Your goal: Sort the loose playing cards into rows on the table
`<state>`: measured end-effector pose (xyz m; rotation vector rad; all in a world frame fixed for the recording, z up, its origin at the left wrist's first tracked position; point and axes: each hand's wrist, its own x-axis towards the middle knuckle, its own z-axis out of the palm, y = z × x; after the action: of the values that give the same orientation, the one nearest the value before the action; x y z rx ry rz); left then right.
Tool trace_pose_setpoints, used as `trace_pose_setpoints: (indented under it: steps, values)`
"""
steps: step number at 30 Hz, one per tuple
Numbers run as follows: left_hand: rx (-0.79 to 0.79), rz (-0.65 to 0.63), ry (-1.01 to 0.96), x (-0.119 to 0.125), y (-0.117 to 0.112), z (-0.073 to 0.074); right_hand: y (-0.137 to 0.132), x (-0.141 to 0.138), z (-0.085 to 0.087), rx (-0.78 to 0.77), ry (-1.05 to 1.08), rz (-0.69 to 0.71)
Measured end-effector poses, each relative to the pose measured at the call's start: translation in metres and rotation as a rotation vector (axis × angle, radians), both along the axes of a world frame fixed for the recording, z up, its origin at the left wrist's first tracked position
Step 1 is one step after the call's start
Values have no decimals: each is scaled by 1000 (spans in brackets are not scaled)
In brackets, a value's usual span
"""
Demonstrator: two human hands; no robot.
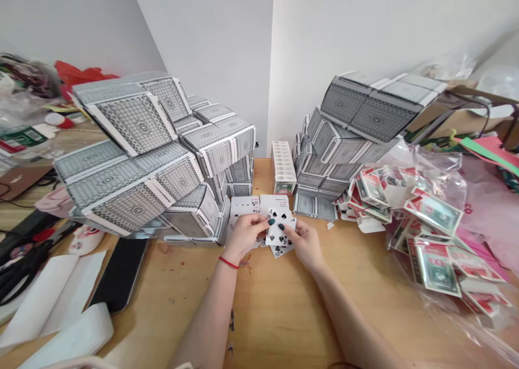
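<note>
Over the middle of the wooden table [284,304], both my hands hold a fan of playing cards [265,209] face up, spades and red pips showing. My left hand [243,234], with a red string at the wrist, pinches the cards from the left. My right hand [304,242] grips them from the right, thumb on a four of spades [279,226]. Both hands have dark green nails.
Stacks of grey patterned card boxes [138,158] rise at the left and more grey boxes [348,126] at the right. A row of small decks [283,169] stands behind the hands. A plastic bag of red-and-green flat cartons [430,228] lies right. White paper sheets [52,299] and a black tablet [119,277] lie left.
</note>
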<state>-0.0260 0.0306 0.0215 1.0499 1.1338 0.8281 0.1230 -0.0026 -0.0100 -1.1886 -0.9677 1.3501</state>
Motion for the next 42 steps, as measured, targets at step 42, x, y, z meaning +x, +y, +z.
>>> trace_pose_setpoints:
  steps: [42]
  values:
    - [528, 213, 465, 23, -13, -12, -1, 5, 6, 23, 102, 167]
